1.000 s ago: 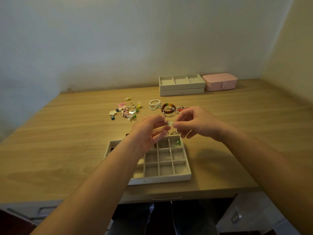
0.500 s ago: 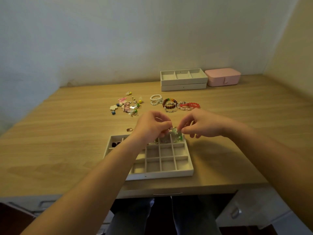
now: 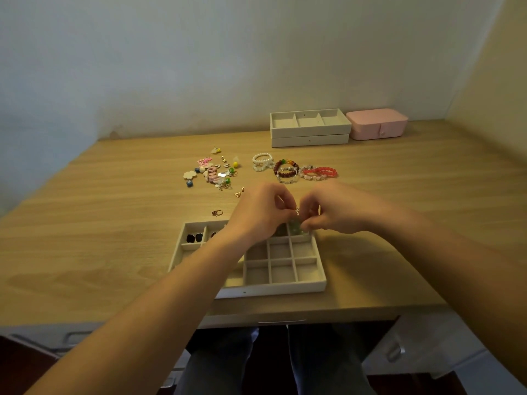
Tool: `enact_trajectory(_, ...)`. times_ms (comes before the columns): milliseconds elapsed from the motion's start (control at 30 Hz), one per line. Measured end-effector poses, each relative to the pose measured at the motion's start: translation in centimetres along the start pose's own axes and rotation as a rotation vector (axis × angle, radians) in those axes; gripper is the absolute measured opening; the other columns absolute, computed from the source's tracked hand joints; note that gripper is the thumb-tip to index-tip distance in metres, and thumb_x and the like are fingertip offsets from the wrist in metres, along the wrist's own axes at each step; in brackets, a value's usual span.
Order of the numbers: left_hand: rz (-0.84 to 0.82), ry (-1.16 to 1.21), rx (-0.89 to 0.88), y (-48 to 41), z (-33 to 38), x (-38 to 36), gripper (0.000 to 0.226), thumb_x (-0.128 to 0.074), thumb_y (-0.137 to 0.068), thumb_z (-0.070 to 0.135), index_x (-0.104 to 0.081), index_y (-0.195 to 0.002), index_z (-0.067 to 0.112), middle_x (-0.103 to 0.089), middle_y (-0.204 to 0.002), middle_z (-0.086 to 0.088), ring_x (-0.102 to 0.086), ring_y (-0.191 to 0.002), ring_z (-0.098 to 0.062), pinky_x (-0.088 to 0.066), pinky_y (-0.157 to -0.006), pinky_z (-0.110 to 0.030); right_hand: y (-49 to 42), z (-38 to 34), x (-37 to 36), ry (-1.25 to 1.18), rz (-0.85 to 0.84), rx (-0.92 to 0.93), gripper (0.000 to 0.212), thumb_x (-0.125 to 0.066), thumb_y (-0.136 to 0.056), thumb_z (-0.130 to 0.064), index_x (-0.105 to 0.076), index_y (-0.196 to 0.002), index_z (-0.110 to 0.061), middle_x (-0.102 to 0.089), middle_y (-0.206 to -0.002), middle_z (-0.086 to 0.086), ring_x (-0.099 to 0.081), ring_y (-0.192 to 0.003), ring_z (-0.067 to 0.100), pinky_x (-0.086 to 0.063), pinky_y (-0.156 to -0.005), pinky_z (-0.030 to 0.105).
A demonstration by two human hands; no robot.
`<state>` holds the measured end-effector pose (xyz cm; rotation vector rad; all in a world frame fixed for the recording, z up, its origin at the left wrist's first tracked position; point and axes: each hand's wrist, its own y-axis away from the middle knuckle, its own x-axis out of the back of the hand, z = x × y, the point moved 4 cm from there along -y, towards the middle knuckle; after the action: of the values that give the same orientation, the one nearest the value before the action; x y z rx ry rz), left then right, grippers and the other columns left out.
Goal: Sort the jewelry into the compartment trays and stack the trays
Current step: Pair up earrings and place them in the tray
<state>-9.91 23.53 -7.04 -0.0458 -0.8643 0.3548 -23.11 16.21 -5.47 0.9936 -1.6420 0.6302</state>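
A white compartment tray (image 3: 310,285) lies near the table's front edge. My left hand (image 3: 258,213) and my right hand (image 3: 333,210) meet just above its far right compartment, both pinching a small silver and green earring (image 3: 297,212). Green pieces (image 3: 295,226) lie in that compartment, and dark studs (image 3: 194,238) sit in the far left one. Loose small earrings and charms (image 3: 214,172) are scattered further back, with a pearl bracelet (image 3: 261,161), a dark beaded bracelet (image 3: 286,169) and a red beaded bracelet (image 3: 319,172) beside them. My left forearm hides part of the tray.
Two more white trays (image 3: 310,129) stand stacked at the back of the table, with a pink jewelry box (image 3: 377,124) to their right. A gold ring (image 3: 217,212) and small gold pieces (image 3: 239,192) lie between the pile and the near tray. Walls close the back and right.
Both hands have sunk with the small earring from above the tray down to its far right compartment. The view has tilted, so the bracelets behind the hands now show.
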Motion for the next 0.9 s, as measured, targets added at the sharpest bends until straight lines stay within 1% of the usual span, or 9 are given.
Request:
enact_trajectory(100, -0.009, 0.006, -0.009, 0.0, -0.1, 0.0, 0.013, -0.085, -0.077, 0.020, -0.074, -0.082, 0.025, -0.071, -0.079, 0.005, -0.066, -0.074, -0.009, -0.056, -0.070, -0.028, -0.1, 0.1, -0.1, -0.016, 0.005, 0.009, 0.006, -0.074, -0.092, -0.035, -0.077, -0.096, -0.031, -0.063, -0.085, -0.015, -0.057, -0.078, 0.001, -0.041, -0.064, 0.021)
enact_trajectory(267, -0.029, -0.004, 0.003, 0.0, -0.1, 0.1, 0.010, -0.083, -0.079, 0.021, -0.074, -0.082, 0.026, -0.071, -0.082, 0.005, -0.065, -0.078, -0.009, -0.052, -0.067, -0.023, -0.1, 0.5, -0.4, -0.054, -0.004, 0.006, 0.012, -0.069, -0.096, -0.035, -0.078, -0.100, -0.029, -0.065, -0.081, -0.017, -0.057, -0.071, -0.001, -0.040, -0.063, 0.020)
enact_trajectory(367, -0.042, -0.006, 0.008, -0.1, 0.0, 0.0, 0.010, -0.082, -0.081, 0.021, -0.073, -0.082, 0.027, -0.069, -0.082, 0.005, -0.064, -0.077, -0.010, -0.047, -0.062, -0.020, -0.1, 0.5, -0.6, -0.064, -0.013, 0.011, 0.016, -0.064, -0.099, -0.031, -0.078, -0.105, -0.026, -0.066, -0.084, -0.016, -0.059, -0.077, 0.001, -0.044, -0.067, 0.021)
enact_trajectory(467, -0.047, 0.003, 0.008, -0.2, 0.0, 0.1, 0.013, -0.081, -0.082, 0.020, -0.072, -0.082, 0.029, -0.070, -0.082, 0.005, -0.066, -0.077, -0.012, -0.054, -0.068, -0.027, -0.2, 0.4, -0.8, -0.071, -0.011, 0.015, 0.017, -0.064, -0.098, -0.027, -0.078, -0.106, -0.024, -0.068, -0.086, -0.015, -0.061, -0.079, 0.002, -0.048, -0.068, 0.020)
enact_trajectory(533, -0.050, -0.003, 0.006, -0.3, 0.0, 0.2, 0.013, -0.081, -0.082, 0.019, -0.073, -0.082, 0.029, -0.072, -0.082, 0.003, -0.068, -0.077, -0.014, -0.059, -0.074, -0.035, -0.2, 0.4, -0.9, -0.067, -0.013, 0.012, 0.013, -0.067, -0.097, -0.029, -0.078, -0.103, -0.025, -0.066, -0.085, -0.015, -0.060, -0.076, 0.001, -0.044, -0.065, 0.018)
enact_trajectory(567, -0.050, -0.010, 0.004, -0.3, 0.1, 0.3, 0.012, -0.080, -0.082, 0.018, -0.074, -0.083, 0.028, -0.072, -0.082, 0.003, -0.068, -0.077, -0.014, -0.059, -0.075, -0.036, -0.2, 0.4, -0.9, -0.075, -0.018, 0.009, 0.011, -0.069, -0.096, -0.031, -0.077, -0.099, -0.025, -0.066, -0.084, -0.014, -0.059, -0.075, 0.001, -0.043, -0.064, 0.018)
enact_trajectory(633, -0.045, -0.020, 0.000, -0.3, 0.2, 0.4, 0.010, -0.079, -0.083, 0.017, -0.075, -0.085, 0.026, -0.072, -0.080, 0.004, -0.068, -0.075, -0.012, -0.059, -0.074, -0.034, -0.3, 0.4, -1.1, -0.086, -0.020, -0.001, 0.011, -0.071, -0.093, -0.033, -0.077, -0.094, -0.023, -0.067, -0.082, -0.011, -0.060, -0.073, 0.003, -0.045, -0.065, 0.021)
enact_trajectory(733, -0.047, -0.032, -0.008, -0.3, 0.4, 0.5, 0.010, -0.079, -0.083, 0.017, -0.075, -0.084, 0.026, -0.071, -0.078, 0.005, -0.067, -0.073, -0.012, -0.057, -0.071, -0.032, -0.4, 0.4, -1.3, -0.077, 0.005, -0.022, 0.012, -0.071, -0.093, -0.032, -0.079, -0.096, -0.023, -0.069, -0.083, -0.010, -0.061, -0.076, 0.005, -0.053, -0.071, 0.028)
enact_trajectory(900, -0.047, -0.011, -0.002, -0.3, 0.3, 0.5, 0.011, -0.079, -0.082, 0.016, -0.075, -0.085, 0.025, -0.072, -0.081, 0.004, -0.069, -0.075, -0.011, -0.060, -0.076, -0.036, -0.2, 0.2, -1.4, -0.010, 0.082, -0.039, 0.012, -0.071, -0.092, -0.035, -0.078, -0.093, -0.025, -0.065, -0.077, -0.014, -0.060, -0.073, 0.007, -0.056, -0.072, 0.036)
